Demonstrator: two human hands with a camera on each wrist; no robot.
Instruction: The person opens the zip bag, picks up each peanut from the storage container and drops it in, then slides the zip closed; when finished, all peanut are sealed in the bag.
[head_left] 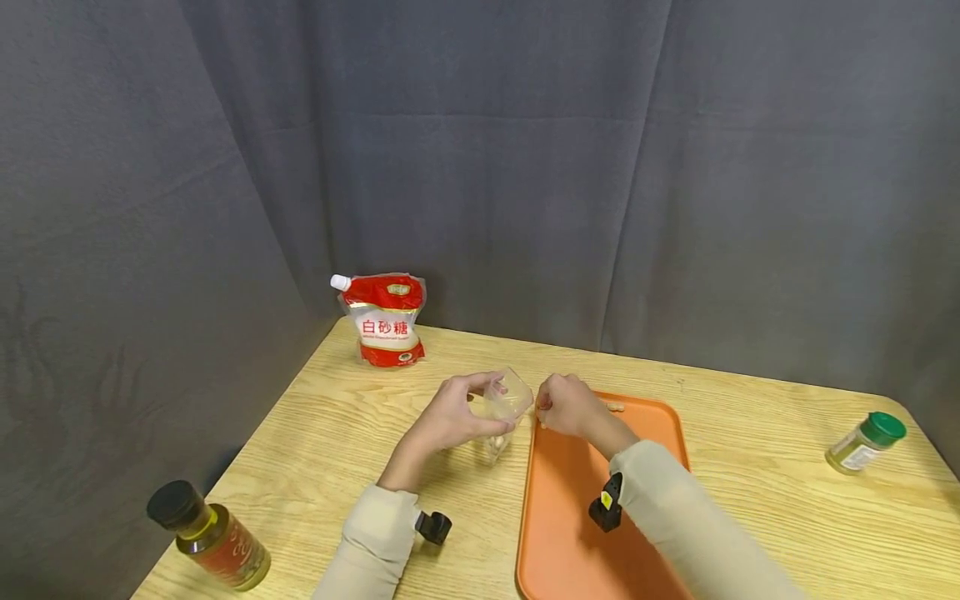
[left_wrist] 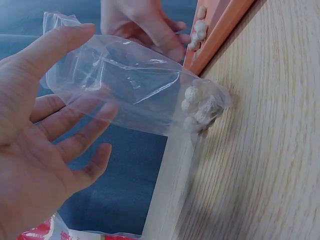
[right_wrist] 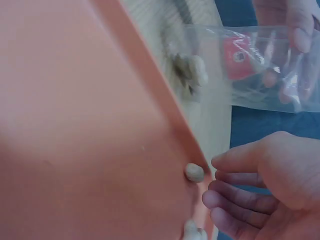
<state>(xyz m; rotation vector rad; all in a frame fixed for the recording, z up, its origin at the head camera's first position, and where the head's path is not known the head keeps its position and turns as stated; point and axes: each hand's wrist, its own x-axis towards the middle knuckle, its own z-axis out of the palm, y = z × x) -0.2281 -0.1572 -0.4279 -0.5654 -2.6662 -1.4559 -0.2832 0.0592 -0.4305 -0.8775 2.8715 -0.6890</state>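
My left hand (head_left: 450, 414) holds a clear plastic bag (head_left: 512, 393) by its open mouth, thumb on one side and fingers on the other. Several unshelled peanuts (left_wrist: 192, 102) lie in the bag's bottom, which hangs at the table beside the tray. At the far left corner of the orange tray (head_left: 573, 517) is my right hand (head_left: 576, 407), its fingers loosely bent. In the right wrist view its fingertips are close to a peanut (right_wrist: 194, 172) by the tray's rim, and nothing shows between them. More peanuts (left_wrist: 199, 32) lie along that edge in the left wrist view.
A red and white sugar pouch (head_left: 386, 325) with a white cap stands at the back left. Near the front left is a dark-capped sauce bottle (head_left: 228, 550). A green-lidded jar (head_left: 862, 443) stands at the right of the wooden table (head_left: 772, 475). Grey curtains (head_left: 480, 167) enclose the back.
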